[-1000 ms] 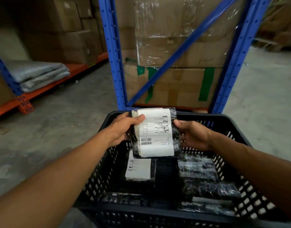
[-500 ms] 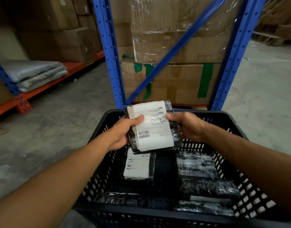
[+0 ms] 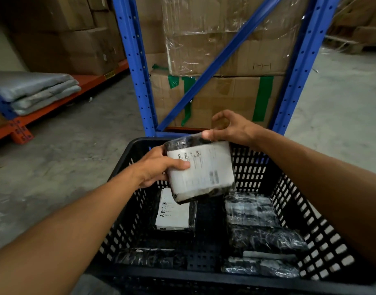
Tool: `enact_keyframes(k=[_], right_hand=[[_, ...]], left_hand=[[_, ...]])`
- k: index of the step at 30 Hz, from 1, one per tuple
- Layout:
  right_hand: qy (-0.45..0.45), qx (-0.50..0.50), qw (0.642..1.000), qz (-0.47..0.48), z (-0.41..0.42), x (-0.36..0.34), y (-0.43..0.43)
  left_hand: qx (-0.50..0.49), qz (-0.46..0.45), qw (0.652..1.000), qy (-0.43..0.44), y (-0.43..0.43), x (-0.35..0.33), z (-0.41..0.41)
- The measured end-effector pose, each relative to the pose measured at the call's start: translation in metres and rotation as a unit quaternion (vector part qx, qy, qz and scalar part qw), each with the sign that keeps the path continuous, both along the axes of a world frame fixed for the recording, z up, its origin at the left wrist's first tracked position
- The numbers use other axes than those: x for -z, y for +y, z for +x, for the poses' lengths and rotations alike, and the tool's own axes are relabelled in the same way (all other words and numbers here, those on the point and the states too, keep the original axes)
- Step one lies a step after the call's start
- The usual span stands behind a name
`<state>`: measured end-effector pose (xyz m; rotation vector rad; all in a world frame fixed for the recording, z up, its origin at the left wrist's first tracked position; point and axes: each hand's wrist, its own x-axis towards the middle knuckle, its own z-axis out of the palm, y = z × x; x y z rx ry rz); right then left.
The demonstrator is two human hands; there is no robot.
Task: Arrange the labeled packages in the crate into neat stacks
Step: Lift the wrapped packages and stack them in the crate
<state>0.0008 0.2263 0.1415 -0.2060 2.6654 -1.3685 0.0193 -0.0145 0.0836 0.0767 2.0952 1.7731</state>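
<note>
A black plastic-wrapped package with a white label [image 3: 201, 170] hangs tilted above the black slotted crate [image 3: 293, 188]. My left hand [image 3: 157, 167] grips its left edge, thumb on the label. My right hand [image 3: 227, 128] is at its top far corner, thumb touching the wrap and fingers spread above. On the crate floor lies another labeled package [image 3: 173, 211], label up, at the left. Several black shiny packages [image 3: 253, 218] lie along the right side and front.
Blue rack uprights [image 3: 138, 67] and a diagonal brace stand right behind the crate, with taped cardboard boxes [image 3: 225, 96] inside. To the left, an orange shelf beam [image 3: 61, 99] holds folded grey bags. Concrete floor lies on both sides.
The held package has turned and tilted, its label now running sideways. My right hand has loosened from gripping its right edge to touching the top corner with fingers spread.
</note>
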Motion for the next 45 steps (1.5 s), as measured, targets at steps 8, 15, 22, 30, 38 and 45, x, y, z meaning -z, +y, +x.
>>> enact_keyframes(k=[8, 15, 22, 30, 38, 45], right_hand=[[-0.189, 0.032, 0.92, -0.342, 0.04, 0.077, -0.026], [-0.159, 0.053, 0.949, -0.268, 0.022, 0.072, 0.0], [-0.225, 0.013, 0.958, -0.178, 0.039, 0.094, -0.008], [-0.242, 0.073, 0.96, -0.118, 0.039, 0.103, -0.061], [-0.261, 0.096, 0.96, 0.021, 0.042, 0.142, -0.094], [-0.285, 0.107, 0.951, 0.061, 0.026, 0.181, -0.105]], left_hand=[[-0.117, 0.288, 0.95, -0.017, 0.009, 0.003, 0.007], [-0.062, 0.03, 0.997, -0.042, -0.022, -0.017, -0.001], [0.046, -0.101, 0.989, -0.099, -0.027, 0.008, 0.007], [-0.01, -0.198, 0.974, -0.107, -0.026, 0.017, 0.014], [-0.058, -0.28, 0.943, -0.17, -0.029, 0.056, 0.021], [-0.058, -0.323, 0.932, -0.153, -0.032, 0.094, 0.003]])
